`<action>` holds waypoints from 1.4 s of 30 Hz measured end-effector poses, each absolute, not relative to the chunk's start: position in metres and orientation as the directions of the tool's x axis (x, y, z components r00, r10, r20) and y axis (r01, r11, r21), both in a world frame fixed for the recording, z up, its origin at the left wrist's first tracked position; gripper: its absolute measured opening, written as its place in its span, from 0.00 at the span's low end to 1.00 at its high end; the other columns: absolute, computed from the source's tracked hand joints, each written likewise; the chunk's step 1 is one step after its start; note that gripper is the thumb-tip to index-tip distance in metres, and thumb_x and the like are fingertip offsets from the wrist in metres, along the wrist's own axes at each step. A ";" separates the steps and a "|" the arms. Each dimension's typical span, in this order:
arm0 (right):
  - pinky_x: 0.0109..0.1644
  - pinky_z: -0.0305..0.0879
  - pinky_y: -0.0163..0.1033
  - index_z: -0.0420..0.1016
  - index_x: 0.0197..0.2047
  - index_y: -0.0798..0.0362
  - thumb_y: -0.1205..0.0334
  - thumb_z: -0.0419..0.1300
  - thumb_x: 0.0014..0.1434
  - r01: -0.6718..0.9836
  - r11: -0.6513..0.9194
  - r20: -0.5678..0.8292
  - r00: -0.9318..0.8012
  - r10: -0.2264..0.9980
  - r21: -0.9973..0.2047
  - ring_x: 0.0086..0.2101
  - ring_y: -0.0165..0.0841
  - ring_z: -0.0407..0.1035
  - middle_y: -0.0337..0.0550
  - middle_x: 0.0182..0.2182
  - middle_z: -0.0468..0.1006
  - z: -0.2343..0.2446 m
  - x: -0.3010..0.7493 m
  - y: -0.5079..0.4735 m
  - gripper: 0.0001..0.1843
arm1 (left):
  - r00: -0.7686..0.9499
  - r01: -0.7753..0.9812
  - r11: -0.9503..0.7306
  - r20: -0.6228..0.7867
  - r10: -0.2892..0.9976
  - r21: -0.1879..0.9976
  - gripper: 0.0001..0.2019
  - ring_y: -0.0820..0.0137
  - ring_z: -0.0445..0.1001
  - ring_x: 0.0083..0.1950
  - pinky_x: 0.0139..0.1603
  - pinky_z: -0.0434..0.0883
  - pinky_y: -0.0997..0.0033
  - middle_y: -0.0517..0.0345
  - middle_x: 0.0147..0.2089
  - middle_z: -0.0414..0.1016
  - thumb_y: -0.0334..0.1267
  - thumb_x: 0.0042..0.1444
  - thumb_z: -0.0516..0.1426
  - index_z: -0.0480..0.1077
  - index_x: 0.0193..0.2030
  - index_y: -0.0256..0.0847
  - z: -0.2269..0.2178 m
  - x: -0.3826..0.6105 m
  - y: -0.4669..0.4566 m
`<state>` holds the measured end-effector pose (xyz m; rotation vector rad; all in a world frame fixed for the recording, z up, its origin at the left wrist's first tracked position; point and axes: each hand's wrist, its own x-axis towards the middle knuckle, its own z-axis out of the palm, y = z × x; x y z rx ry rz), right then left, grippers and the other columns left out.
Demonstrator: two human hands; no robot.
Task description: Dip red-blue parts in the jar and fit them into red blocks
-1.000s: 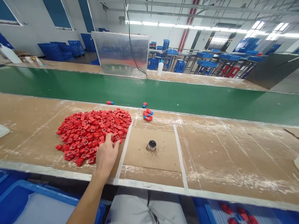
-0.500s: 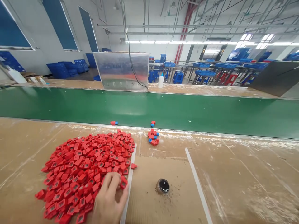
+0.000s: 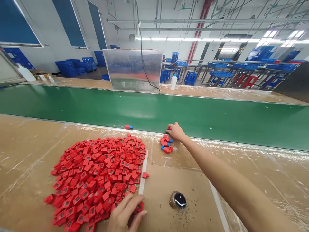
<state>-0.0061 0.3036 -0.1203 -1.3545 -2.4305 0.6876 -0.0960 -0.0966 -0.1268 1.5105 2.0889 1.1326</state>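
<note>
Well, the left hand [image 3: 124, 215] sits at the near edge of the red heap [image 3: 96, 180] on the worktop [image 3: 253, 180], its fingers [image 3: 135, 206] curled around one red plastic block [image 3: 140, 207]. The right hand [image 3: 176, 131] reaches across, its fingers [image 3: 169, 126] over a red-and-blue piece [image 3: 169, 130] just beside a small cluster of such pieces [image 3: 166, 144] — whether they grip it, I cannot tell.

white wall [image 3: 48, 32] | blue windows [image 3: 70, 24] | blue crates [image 3: 67, 68] | red stools [image 3: 248, 82] | ceiling strip lights [image 3: 183, 39]

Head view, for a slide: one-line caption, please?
Left hand at a heap of red parts, right hand reaching red-and-blue pieces by the green conveyor belt.
</note>
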 end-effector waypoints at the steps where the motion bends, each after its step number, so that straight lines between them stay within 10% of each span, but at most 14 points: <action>1: 0.48 0.65 0.44 0.73 0.42 0.57 0.62 0.62 0.61 0.733 0.432 0.013 -0.500 0.866 -0.526 0.40 0.35 0.68 0.46 0.44 0.71 -0.122 0.001 0.304 0.08 | -0.394 0.632 0.131 0.171 0.903 0.764 0.14 0.61 0.79 0.44 0.45 0.75 0.70 0.52 0.43 0.80 0.50 0.59 0.57 0.78 0.45 0.49 -0.125 -0.095 -0.098; 9: 0.45 0.66 0.44 0.67 0.44 0.55 0.65 0.56 0.60 0.651 0.323 0.110 -0.347 0.931 -0.686 0.39 0.38 0.71 0.48 0.39 0.74 -0.101 0.103 0.257 0.09 | -0.366 0.514 0.191 0.012 0.931 0.836 0.10 0.65 0.74 0.32 0.34 0.70 0.71 0.57 0.34 0.79 0.45 0.56 0.60 0.78 0.41 0.46 -0.118 -0.055 -0.099; 20: 0.48 0.71 0.49 0.69 0.54 0.56 0.49 0.58 0.60 0.329 0.260 0.008 -0.606 0.796 -0.908 0.39 0.38 0.75 0.51 0.41 0.78 -0.082 0.202 0.087 0.24 | -0.309 0.230 0.130 -0.054 0.949 0.964 0.07 0.72 0.65 0.26 0.28 0.61 0.75 0.64 0.26 0.67 0.42 0.57 0.60 0.72 0.38 0.41 -0.124 0.003 -0.090; 42: 0.40 0.67 0.41 0.72 0.49 0.51 0.61 0.54 0.67 0.400 0.754 0.259 -0.768 0.586 -0.521 0.35 0.34 0.72 0.43 0.40 0.75 -0.082 0.177 0.049 0.10 | -0.318 0.000 0.036 -0.034 0.947 0.999 0.14 0.73 0.66 0.33 0.34 0.66 0.75 0.62 0.31 0.68 0.40 0.55 0.62 0.73 0.48 0.38 -0.147 0.000 -0.102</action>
